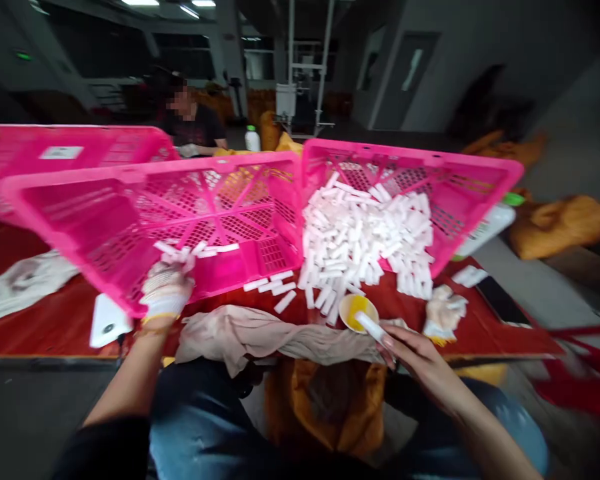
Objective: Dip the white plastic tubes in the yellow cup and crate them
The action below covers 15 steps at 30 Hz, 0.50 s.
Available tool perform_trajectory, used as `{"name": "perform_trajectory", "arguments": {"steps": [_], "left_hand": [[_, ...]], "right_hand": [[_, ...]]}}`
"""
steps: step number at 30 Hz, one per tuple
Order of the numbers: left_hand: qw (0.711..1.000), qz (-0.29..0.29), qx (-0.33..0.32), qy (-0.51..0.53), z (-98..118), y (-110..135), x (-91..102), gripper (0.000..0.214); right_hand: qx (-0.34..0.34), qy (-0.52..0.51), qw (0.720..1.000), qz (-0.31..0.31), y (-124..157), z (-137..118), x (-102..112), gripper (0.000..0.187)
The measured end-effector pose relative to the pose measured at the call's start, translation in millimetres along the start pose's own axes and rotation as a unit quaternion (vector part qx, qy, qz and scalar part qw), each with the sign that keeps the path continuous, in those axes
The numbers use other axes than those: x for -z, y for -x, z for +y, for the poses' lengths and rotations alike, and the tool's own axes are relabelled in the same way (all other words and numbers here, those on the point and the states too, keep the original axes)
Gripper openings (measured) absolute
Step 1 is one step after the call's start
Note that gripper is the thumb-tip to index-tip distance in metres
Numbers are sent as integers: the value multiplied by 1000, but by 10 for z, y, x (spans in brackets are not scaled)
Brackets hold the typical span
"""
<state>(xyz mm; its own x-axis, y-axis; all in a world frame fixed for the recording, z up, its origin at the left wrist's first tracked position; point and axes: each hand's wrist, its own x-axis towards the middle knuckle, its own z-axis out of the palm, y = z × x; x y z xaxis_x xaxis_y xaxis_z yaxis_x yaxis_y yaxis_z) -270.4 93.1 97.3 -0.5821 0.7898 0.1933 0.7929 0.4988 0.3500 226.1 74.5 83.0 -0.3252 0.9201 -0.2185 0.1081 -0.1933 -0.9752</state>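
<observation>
I have the gloved left hand (pixel 166 290) closed on white bars (pixel 180 252) at the low edge of a tilted pink basket (pixel 130 175), while the bare right hand (pixel 420 363) pinches a single bar (pixel 370 328) over a yellow cup (pixel 347 313), just beside a heap (pixel 365 247) on the red tabletop (pixel 65 327).

The gloved left hand (pixel 166 290) grips the edge of a tilted pink basket (pixel 130 200), with white sticks (pixel 180 252) just beyond its fingers. The bare right hand (pixel 420 360) holds a stick (pixel 371 328) at a yellow cup (pixel 357 313). Behind the cup, a heap (pixel 360 240) of sticks spills from a second basket (pixel 410 160).
</observation>
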Motion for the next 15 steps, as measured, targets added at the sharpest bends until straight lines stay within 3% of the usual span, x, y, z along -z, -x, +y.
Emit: {"name": "perform_trajectory", "arguments": {"steps": [2,4,5,8,11,13,15], "left_hand": [[991,-33,-12,128,207,347,-64,33],[962,-121,-55,238,493,819,-122,39],[933,-190,-92,291,653,1073,-142,41],[852,-312,-121,402,1098,1688,-181,39],[785,-386,-93,474,1374,1909,-192,41],[771,-411,-103,476,1465,1893,-169,44],[777,-433,-151,431,1515,1845,-118,46]], "right_hand": [[27,10,999,-31,-19,-29,-65,46],[39,15,998,-49,-15,-35,-110,44],[44,18,997,-56,-2,-38,-129,43],[72,40,995,-62,69,-62,-160,40],[124,84,987,-66,140,-102,-138,34],[170,121,976,-67,180,-132,-95,30],[215,172,959,-68,222,-170,-36,28]]}}
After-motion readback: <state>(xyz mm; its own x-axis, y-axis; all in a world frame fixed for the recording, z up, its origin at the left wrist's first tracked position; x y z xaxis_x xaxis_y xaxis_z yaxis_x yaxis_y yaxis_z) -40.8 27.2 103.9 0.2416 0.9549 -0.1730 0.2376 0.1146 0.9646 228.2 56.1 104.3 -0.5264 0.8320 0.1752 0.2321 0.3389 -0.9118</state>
